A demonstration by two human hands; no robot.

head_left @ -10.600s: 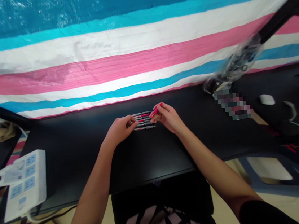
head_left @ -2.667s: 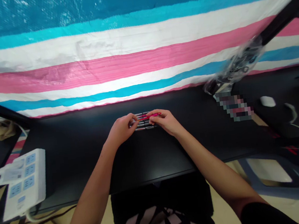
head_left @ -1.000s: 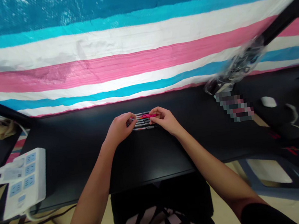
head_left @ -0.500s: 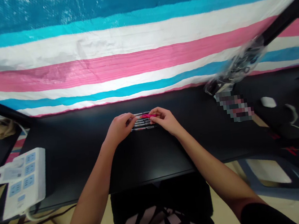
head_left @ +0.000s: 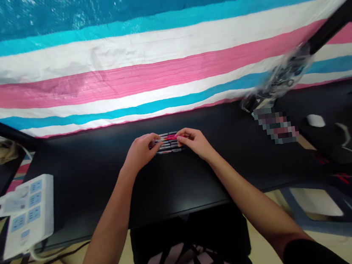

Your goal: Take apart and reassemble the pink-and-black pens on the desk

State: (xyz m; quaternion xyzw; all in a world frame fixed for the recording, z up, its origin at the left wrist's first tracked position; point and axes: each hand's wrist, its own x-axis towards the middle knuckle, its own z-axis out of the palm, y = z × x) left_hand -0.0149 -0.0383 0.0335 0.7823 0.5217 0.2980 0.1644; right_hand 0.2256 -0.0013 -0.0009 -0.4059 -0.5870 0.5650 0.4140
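Several pens lie side by side in a row on the black desk, pointing left to right. Among them is a pink pen [head_left: 172, 138], level with the other pens, which have clear barrels and dark caps. The nearest clear pen [head_left: 168, 151] lies slightly apart at the front of the row. My left hand [head_left: 144, 149] is closed at the pink pen's left end, thumb and fingertips pressed in. At its right end, my right hand [head_left: 193, 140] pinches it with thumb and index finger. The fingers cover the ends of several pens.
A white power strip [head_left: 28, 214] with plugs stands at the desk's left. On the right lie a plastic-wrapped bundle [head_left: 280, 76], a blurred-out item [head_left: 276, 126] and a white mouse [head_left: 316, 120]. A striped sheet [head_left: 156, 74] hangs behind the black desk [head_left: 176, 187].
The pink pen has shifted slightly left and sits lower, in line with the other pens. Both hands stay nearly in place, with small finger movements.
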